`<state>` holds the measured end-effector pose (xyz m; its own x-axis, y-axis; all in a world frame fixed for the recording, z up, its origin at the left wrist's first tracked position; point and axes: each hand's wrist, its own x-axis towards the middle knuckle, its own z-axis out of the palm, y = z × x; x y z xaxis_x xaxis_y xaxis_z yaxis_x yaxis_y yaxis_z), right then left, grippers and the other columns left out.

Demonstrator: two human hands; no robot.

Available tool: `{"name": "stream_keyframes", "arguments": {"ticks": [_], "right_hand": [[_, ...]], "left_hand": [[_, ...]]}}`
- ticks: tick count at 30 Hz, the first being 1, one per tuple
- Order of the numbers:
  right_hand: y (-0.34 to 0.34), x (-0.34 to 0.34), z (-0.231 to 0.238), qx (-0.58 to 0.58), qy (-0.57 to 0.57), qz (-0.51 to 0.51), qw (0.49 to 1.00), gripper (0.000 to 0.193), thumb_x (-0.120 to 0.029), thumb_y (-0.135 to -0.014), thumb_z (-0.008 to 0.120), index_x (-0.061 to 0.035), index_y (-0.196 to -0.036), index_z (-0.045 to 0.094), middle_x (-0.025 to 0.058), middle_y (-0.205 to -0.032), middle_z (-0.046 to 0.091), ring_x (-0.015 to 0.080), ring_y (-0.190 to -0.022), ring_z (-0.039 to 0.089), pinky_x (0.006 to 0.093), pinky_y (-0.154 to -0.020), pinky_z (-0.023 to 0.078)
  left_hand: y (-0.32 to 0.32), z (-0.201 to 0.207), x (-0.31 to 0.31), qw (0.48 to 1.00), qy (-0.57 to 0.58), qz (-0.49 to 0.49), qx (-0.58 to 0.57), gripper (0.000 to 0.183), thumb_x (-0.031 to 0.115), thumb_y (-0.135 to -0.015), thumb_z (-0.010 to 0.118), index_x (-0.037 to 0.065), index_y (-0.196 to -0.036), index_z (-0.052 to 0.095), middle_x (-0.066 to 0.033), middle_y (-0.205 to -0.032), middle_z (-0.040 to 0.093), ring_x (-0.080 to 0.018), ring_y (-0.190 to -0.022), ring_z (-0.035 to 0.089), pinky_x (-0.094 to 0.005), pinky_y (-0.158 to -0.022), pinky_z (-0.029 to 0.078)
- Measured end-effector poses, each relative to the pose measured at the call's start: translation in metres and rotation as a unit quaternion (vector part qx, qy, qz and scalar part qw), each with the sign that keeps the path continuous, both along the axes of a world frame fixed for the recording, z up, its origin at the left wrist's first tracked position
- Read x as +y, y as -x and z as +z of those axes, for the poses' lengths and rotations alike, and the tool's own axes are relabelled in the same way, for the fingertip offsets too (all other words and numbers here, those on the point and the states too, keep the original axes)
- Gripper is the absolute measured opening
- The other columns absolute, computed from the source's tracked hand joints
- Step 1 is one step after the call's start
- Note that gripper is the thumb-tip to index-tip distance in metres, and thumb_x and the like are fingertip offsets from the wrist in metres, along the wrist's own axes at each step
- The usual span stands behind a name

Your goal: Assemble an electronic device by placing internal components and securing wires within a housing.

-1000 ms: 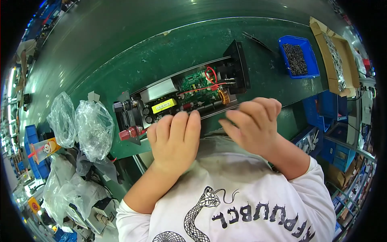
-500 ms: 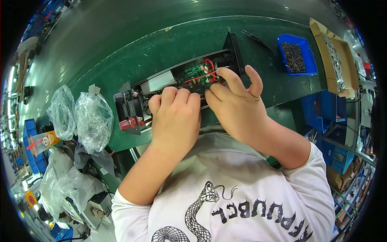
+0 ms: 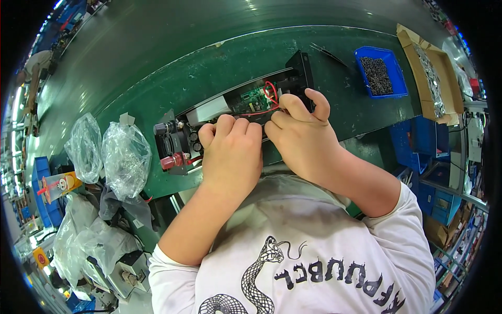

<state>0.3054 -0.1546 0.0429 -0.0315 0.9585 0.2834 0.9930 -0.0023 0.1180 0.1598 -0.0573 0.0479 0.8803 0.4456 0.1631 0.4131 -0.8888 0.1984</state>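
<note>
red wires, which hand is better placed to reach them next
Likely the right hand: its fingers are close to the red wires, while the left hand is farther left along the case.

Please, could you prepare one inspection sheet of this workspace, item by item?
Surface: green worktop, lightly marked.
Handled things: open electronic unit on the worktop, its circuit board exposed.
Clutter: clear plastic bags at the left; dark tweezers-like tool behind the unit's right end; blue tray of small dark parts and cardboard box at the right.
Hands: left hand and right hand at the unit's near side, fingers curled; what they grasp is hidden.
Cables: red wire looping inside the unit, near the right hand.
Surroundings: blue bins beside the worktop, at the right.
</note>
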Motion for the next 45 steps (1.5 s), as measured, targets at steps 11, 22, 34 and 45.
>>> {"name": "stream_keyframes", "arguments": {"ticks": [11, 22, 34, 45], "right_hand": [[-0.017, -0.002, 0.026, 0.033, 0.008, 0.005, 0.999, 0.021, -0.012, -0.077, 0.068, -0.0164, -0.098, 0.07, -0.0039, -0.109, 0.068, 0.0213, -0.125, 0.054, 0.0519, -0.113, 0.025], [-0.046, -0.077, -0.023, 0.213, -0.115, -0.023, 0.97, 0.049, 0.003, -0.077, 0.075, -0.0067, -0.123, 0.064, 0.0126, -0.13, 0.063, 0.0346, -0.124, 0.056, 0.0449, -0.106, 0.043], [-0.022, -0.047, -0.008, 0.251, -0.115, 0.044, 0.96, 0.04, 0.004, -0.076, 0.074, -0.0054, -0.114, 0.067, 0.0142, -0.125, 0.063, 0.0357, -0.118, 0.058, 0.0452, -0.1, 0.047], [-0.025, -0.058, -0.007, 0.265, -0.11, 0.007, 0.958, 0.032, 0.003, -0.076, 0.075, -0.0033, -0.107, 0.069, 0.0144, -0.121, 0.064, 0.0351, -0.113, 0.061, 0.0423, -0.096, 0.049]], "left_hand": [[-0.006, -0.001, -0.027, 0.985, -0.144, 0.025, -0.091, 0.029, 0.022, -0.08, 0.059, 0.007, -0.104, 0.066, -0.0045, -0.098, 0.06, -0.0246, -0.103, 0.057, -0.0411, -0.09, 0.041], [0.21, 0.018, 0.114, 0.892, 0.05, 0.43, -0.128, 0.026, 0.019, -0.089, 0.069, 0.002, -0.108, 0.071, -0.0156, -0.099, 0.071, -0.0353, -0.092, 0.067, -0.0441, -0.084, 0.051], [0.203, 0.009, 0.125, 0.916, 0.066, 0.37, 0.138, 0.027, 0.029, -0.088, 0.07, 0.008, -0.102, 0.077, -0.0174, -0.099, 0.072, -0.0367, -0.097, 0.068, -0.0439, -0.086, 0.054], [0.206, 0.017, 0.107, 0.914, 0.06, 0.402, 0.009, 0.021, 0.024, -0.09, 0.068, 0.007, -0.099, 0.077, -0.0156, -0.099, 0.073, -0.0376, -0.096, 0.068, -0.0434, -0.084, 0.052]]}}
